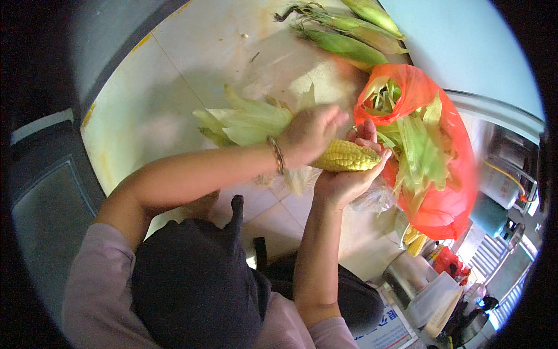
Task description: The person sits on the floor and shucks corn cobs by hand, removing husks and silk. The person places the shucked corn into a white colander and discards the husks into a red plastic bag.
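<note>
A peeled yellow corn cob [346,157] lies in my right hand [349,177], with its kernels bared and its tip toward the right. My right fingers and thumb wrap round it from below. Over the cob's other end, my left hand [311,135] is closed, its fingertips raised and slightly blurred. Whatever those fingers hold, if anything, is hidden. Pale green husk leaves [253,119] fan out to the left, behind my left wrist. Right of my hands, a red plastic bag [450,198] bulges with loose husks [421,151] on and in it.
Several unpeeled ears of corn [349,41] lie on the tiled floor [192,58] at the top. Near the bag's lower end are peeled cobs [415,239], a metal pot [408,270] and a clear plastic container [433,299]. A pale blue panel [465,41] borders the upper right.
</note>
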Demonstrator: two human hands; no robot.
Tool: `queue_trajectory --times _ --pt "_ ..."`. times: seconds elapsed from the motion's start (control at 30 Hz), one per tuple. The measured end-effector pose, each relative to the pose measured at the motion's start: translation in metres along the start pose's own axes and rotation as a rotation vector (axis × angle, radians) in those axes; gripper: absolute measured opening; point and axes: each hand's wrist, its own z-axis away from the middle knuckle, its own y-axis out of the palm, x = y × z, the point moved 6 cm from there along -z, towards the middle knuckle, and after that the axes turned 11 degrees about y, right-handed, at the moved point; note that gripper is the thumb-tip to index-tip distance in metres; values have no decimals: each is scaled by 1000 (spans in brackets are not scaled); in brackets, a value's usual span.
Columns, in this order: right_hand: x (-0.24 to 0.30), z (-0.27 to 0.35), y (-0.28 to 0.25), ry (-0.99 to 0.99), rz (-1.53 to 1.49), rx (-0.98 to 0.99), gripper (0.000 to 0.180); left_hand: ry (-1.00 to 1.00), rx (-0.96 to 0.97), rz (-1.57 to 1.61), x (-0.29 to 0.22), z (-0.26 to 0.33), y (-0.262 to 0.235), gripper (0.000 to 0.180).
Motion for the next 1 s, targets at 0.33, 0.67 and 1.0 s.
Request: queue_trajectory --times 0.33,0.67,1.0 --pt "16 21 23 -82 354 -116 41 101 122 514 -54 14 -99 45" --pt "-55 61 -5 196 1144 102 47 -157 -373 495 -23 59 -78 49" --pt "-81 23 -10 204 883 -44 33 -855 266 1072 -56 88 -102 64"
